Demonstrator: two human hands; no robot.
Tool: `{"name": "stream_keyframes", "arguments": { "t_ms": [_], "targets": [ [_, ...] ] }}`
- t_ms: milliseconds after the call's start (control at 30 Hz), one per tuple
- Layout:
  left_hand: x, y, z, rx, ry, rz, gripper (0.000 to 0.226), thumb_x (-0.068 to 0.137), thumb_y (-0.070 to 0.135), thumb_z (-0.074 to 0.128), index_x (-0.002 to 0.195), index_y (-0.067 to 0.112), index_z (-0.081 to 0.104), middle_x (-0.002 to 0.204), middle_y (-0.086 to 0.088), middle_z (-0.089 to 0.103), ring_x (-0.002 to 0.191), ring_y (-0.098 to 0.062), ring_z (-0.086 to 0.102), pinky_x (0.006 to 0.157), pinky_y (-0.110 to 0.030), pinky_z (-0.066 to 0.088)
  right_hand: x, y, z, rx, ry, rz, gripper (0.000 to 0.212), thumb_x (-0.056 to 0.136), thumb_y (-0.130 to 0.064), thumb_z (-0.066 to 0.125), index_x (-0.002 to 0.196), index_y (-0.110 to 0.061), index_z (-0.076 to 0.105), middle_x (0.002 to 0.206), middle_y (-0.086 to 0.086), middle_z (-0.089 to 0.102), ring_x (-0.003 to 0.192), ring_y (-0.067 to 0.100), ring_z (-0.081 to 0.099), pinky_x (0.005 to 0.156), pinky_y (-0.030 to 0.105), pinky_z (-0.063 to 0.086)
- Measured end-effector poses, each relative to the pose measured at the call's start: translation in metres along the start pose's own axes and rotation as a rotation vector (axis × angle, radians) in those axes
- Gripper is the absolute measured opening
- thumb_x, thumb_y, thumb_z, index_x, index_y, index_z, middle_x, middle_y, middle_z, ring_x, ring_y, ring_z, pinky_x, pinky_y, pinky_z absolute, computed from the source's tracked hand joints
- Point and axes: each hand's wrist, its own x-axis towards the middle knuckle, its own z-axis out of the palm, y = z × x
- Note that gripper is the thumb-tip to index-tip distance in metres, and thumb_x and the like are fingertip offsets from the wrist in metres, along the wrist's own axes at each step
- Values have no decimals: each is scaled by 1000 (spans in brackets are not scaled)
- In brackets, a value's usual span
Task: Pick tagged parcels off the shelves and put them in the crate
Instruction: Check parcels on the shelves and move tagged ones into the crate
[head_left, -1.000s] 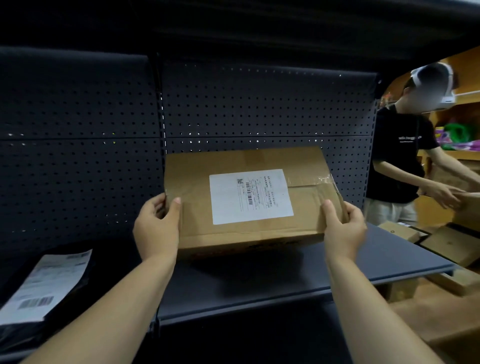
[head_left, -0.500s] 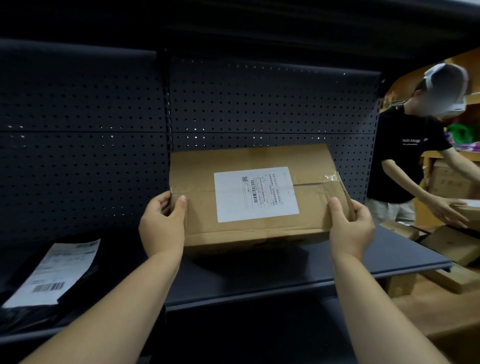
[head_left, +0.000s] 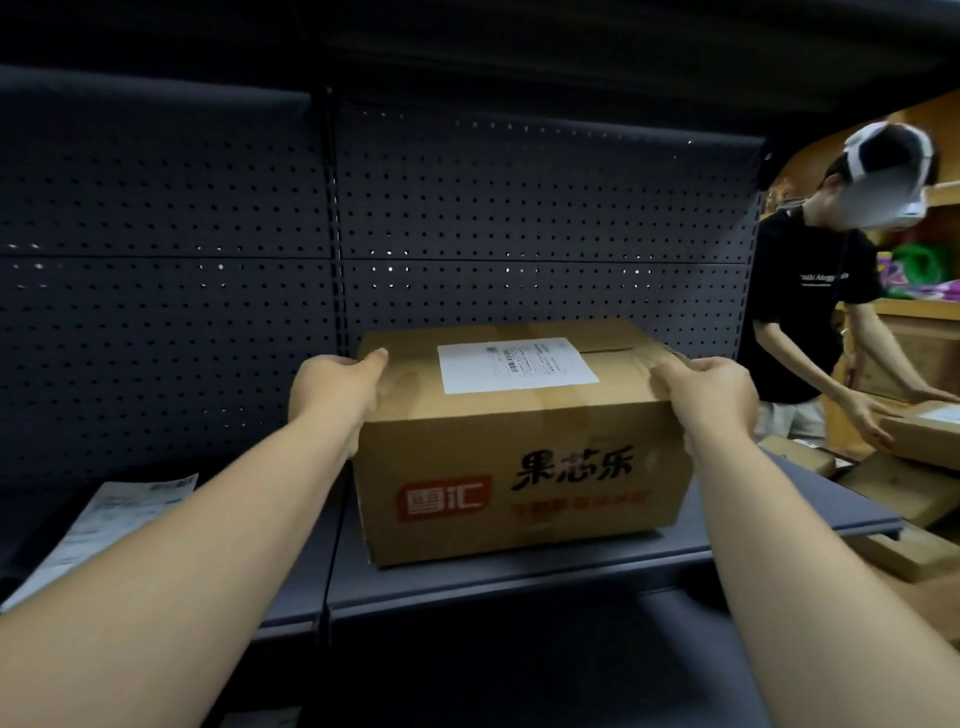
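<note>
A brown cardboard box (head_left: 519, 467) with a white shipping label (head_left: 514, 364) on top sits on the dark shelf (head_left: 519, 577). Its front face shows black characters and a red logo. My left hand (head_left: 332, 389) grips the box's upper left edge, thumb on the top. My right hand (head_left: 711, 389) grips the upper right edge the same way. No crate is in view.
A black mailer bag with a white label (head_left: 104, 519) lies on the shelf to the left. A perforated dark back panel (head_left: 467, 218) stands behind the box. At the right a person in a black shirt (head_left: 810, 312) handles cardboard parcels (head_left: 914, 431) over a pile of boxes.
The box has tipped from standing with its label facing me to lying flat, label up and printed side forward. Both hands shifted to its top side edges.
</note>
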Motion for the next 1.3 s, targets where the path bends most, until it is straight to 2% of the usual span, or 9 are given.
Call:
{"name": "stream_keyframes", "arguments": {
  "t_ms": [133, 267, 333, 633, 900, 967, 1033, 1100, 1300],
  "targets": [
    [4, 4, 3, -2, -42, -65, 41, 86, 42, 64, 61, 18, 40, 63, 2, 45, 57, -14, 43, 50, -25, 35, 4, 0, 2, -84, -58, 19, 36, 85, -41, 63, 107, -13, 64, 92, 11, 68, 69, 29, 59, 60, 35, 47],
    [10, 5, 5, 17, -93, -112, 39, 85, 46, 62, 96, 9, 55, 77, -5, 55, 66, -21, 51, 65, -32, 47, 7, -1, 6, -126, -82, 45, 34, 86, -37, 61, 96, -4, 66, 81, 14, 66, 63, 29, 55, 59, 34, 44],
    [13, 5, 6, 30, -122, -120, 56, 85, 47, 62, 121, 4, 53, 88, -6, 56, 71, -22, 52, 64, -32, 47, 9, 0, 9, -134, -93, 52, 34, 86, -34, 61, 95, -2, 67, 73, 12, 61, 59, 27, 51, 57, 32, 40],
    [24, 8, 12, 9, -219, -196, 53, 86, 44, 63, 120, 4, 53, 87, -13, 60, 75, -27, 60, 66, -35, 53, 23, 0, 21, -195, -112, 71, 36, 87, -33, 59, 63, -10, 45, 61, 7, 48, 53, 23, 44, 52, 29, 36],
    [30, 10, 15, 68, -210, -189, 59, 87, 45, 59, 128, 4, 50, 99, -12, 59, 85, -26, 57, 61, -30, 46, 25, -7, 17, -397, -160, -17, 41, 94, -41, 47, 88, -1, 55, 71, 10, 54, 62, 27, 51, 56, 31, 41],
    [32, 8, 14, 140, -187, -132, 64, 88, 47, 55, 136, 6, 44, 107, -10, 57, 82, -23, 52, 60, -29, 41, 19, -11, 17, -524, -107, -102, 48, 93, -45, 44, 114, -3, 54, 101, 17, 60, 92, 36, 57, 76, 41, 49],
    [34, 6, 10, 251, -146, -32, 58, 90, 47, 50, 133, 9, 46, 94, -5, 54, 68, -18, 46, 55, -27, 38, 9, -16, 19, -613, -32, -224, 53, 93, -46, 44, 129, -7, 49, 128, 18, 52, 117, 39, 47, 93, 47, 41],
    [35, 4, 4, 383, -106, 110, 45, 93, 48, 45, 122, 15, 55, 82, -1, 54, 64, -15, 45, 56, -26, 40, -2, -21, 23, -627, 12, -347, 52, 93, -45, 45, 132, -9, 49, 132, 18, 50, 121, 39, 44, 95, 46, 38],
    [25, -3, -38, 754, 30, 380, 51, 93, 52, 39, 122, 16, 58, 97, -5, 64, 77, -23, 55, 53, -27, 41, -47, -39, 47, -573, -22, -571, 41, 94, -41, 47, 126, -16, 57, 127, 12, 58, 119, 34, 46, 97, 44, 37]
  ]
}}
